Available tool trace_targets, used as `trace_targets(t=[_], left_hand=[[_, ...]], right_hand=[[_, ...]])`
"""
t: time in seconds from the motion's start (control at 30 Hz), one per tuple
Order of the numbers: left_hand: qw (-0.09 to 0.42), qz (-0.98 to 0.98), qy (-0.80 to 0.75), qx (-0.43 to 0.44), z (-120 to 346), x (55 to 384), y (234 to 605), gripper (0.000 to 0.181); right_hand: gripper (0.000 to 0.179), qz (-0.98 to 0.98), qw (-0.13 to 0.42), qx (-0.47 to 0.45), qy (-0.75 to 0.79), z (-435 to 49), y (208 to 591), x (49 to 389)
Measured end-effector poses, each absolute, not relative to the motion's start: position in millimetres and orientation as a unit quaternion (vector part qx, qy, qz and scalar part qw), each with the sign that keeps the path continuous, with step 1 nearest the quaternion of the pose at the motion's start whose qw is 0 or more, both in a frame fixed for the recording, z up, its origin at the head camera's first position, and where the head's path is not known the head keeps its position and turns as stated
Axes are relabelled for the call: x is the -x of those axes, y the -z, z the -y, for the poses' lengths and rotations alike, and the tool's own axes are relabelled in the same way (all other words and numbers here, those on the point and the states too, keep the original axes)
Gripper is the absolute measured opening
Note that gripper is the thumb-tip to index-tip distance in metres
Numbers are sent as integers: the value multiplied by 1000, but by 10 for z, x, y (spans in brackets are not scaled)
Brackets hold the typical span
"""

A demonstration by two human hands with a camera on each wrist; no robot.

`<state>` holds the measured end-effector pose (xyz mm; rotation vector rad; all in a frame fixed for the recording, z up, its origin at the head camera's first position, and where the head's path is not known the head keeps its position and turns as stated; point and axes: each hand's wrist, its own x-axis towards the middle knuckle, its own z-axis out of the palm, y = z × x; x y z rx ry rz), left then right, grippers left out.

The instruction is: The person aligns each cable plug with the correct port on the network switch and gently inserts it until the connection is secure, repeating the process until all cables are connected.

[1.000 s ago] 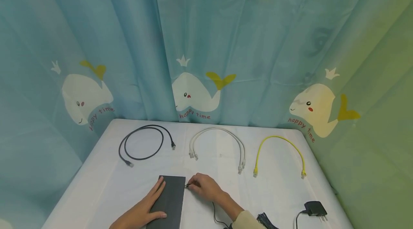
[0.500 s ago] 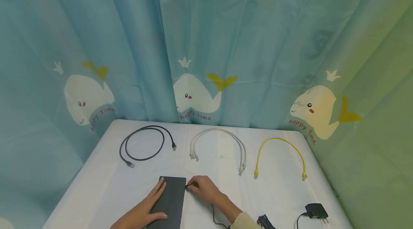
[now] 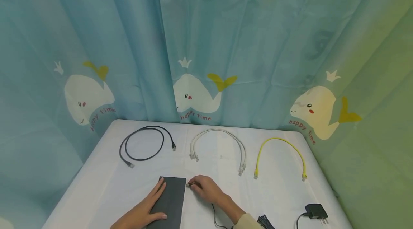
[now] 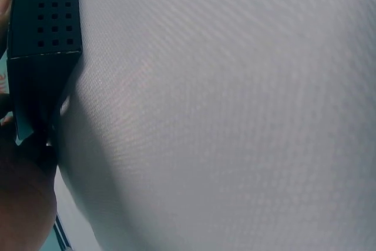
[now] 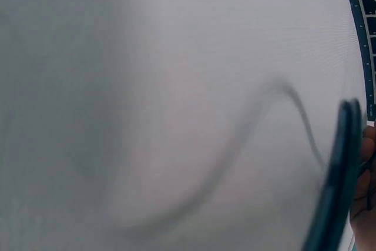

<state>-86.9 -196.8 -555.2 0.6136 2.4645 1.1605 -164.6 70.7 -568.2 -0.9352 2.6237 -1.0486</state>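
A dark box (image 3: 171, 196) is lying flat on the near part of the bench (image 3: 93, 200), hands attending.
Nearest, the left hand (image 3: 145, 207) is resting across its top, fingers straight, thumb apart; the shell is looking rigid, probably light, perhaps apt to slide, so best held by its long sides. Beside its right edge the right hand (image 3: 205, 188) is pinching a small plug (image 3: 188, 185); whether it is touching the box, I cannot tell. The plug is seeming stiff, so take its body. Farther back, a black cable (image 3: 142, 160), pale cables (image 3: 219, 129) and a yellow cable (image 3: 277, 138) are lying apart.
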Motion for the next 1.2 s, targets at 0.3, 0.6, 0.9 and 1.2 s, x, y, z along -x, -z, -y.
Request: trace_targets(t=[0.3,0.6,0.9,1.2], left_hand=[[175,-870,-406,-218,1969,861,5532,94],[173,-870,-407,-220,1968,856,5535,94],[174,-871,-404,-218,1978,861,5561,94],[176,-870,-408,-214,1967,856,5530,94]], right_hand=[[13,-880,73,301,360,-676,5709,1675],[12,-878,67,283,380,-695,5707,1666],[11,-873,69,278,394,-676,5685,1676],[9,-880,70,276,381,-658,5684,1678]])
